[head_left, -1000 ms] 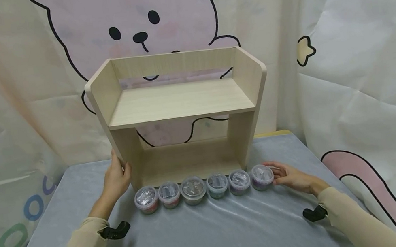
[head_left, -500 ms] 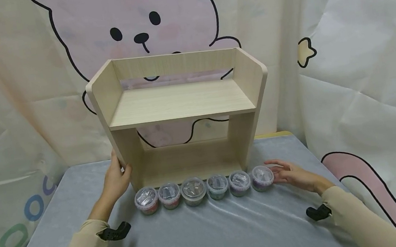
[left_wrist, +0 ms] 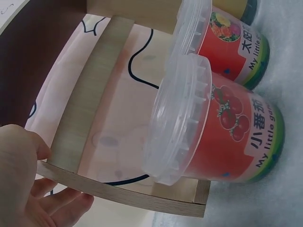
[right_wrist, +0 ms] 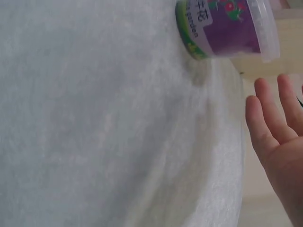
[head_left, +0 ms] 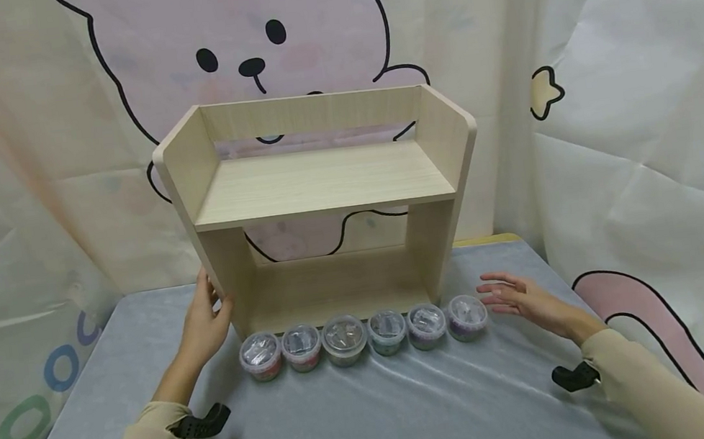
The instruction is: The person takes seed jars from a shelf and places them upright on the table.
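Note:
A pale wooden two-tier shelf (head_left: 321, 179) stands on the table. My left hand (head_left: 205, 323) grips the edge of its left side panel; in the left wrist view the thumb (left_wrist: 40, 146) lies on one face and the fingers (left_wrist: 71, 208) on the other. Lined up before the shelf are several lidded plastic tubs. The leftmost tub (left_wrist: 222, 137) has a red label with tomatoes, and the rightmost tub (right_wrist: 227, 28) a purple one. Just right of that purple tub, my right hand (head_left: 527, 301) hovers with fingers extended, apart from it and holding nothing.
Other tubs in the row are a grey-lidded one (head_left: 343, 340), a teal one (head_left: 387, 331) and a purple one (head_left: 426, 325). A grey-blue cloth (head_left: 375, 420) covers the table. Behind hangs a curtain (head_left: 487, 30) with cartoon drawings.
My right hand has drawn away from the rightmost tub, slightly to the right, its fingers straightening. The tubs, the shelf and my left hand's grip look the same.

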Demonstrator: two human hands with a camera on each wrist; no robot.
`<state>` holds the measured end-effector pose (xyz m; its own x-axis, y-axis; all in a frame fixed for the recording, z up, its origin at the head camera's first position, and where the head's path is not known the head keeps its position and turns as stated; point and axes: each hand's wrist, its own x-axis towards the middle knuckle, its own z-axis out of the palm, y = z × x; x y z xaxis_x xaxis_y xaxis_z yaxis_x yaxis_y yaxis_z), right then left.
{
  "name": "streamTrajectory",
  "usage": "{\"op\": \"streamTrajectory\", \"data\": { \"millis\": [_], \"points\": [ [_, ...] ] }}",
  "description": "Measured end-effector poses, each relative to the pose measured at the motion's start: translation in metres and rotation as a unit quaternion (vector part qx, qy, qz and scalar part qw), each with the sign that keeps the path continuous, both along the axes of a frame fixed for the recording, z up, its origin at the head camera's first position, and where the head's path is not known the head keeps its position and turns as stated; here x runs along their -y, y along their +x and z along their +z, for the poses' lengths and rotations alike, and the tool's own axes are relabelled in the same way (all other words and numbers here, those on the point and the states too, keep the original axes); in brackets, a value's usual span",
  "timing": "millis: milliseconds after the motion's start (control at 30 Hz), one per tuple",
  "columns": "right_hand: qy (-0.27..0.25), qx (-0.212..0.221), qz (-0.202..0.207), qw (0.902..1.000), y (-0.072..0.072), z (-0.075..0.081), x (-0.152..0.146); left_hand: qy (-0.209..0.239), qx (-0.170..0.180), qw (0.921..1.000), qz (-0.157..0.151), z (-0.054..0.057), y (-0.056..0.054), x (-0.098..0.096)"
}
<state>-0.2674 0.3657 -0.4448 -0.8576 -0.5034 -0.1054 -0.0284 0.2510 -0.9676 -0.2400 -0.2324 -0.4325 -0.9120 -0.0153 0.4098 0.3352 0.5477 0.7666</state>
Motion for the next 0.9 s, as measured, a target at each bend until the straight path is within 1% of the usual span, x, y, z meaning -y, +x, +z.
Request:
{"op": "streamTrajectory", "data": {
  "millis": [167,300,433,600,767,900],
  "points": [
    [-0.042,-0.021,-0.005,0.9989,0.003,0.006,0.007,0.003,-0.002,1.0000,0.003,-0.002,0.003,0.002],
    [-0.051,-0.038,-0.025,0.9977,0.005,0.012,0.016,0.000,-0.001,1.0000,0.010,-0.002,0.008,0.003],
    [-0.046,-0.051,-0.043,0.9967,0.008,0.016,0.023,-0.006,-0.011,0.9998,0.014,-0.002,0.013,0.004],
    [-0.039,-0.070,-0.049,0.9956,0.010,0.019,0.032,-0.017,-0.021,0.9994,0.022,-0.003,0.021,0.007],
    [-0.017,-0.089,-0.055,0.9944,0.011,0.021,0.038,-0.023,-0.025,0.9988,0.034,-0.005,0.029,0.010],
    [-0.014,-0.096,-0.058,0.9936,0.012,0.021,0.041,-0.021,-0.033,0.9986,0.034,-0.004,0.033,0.012]
  ]
}}
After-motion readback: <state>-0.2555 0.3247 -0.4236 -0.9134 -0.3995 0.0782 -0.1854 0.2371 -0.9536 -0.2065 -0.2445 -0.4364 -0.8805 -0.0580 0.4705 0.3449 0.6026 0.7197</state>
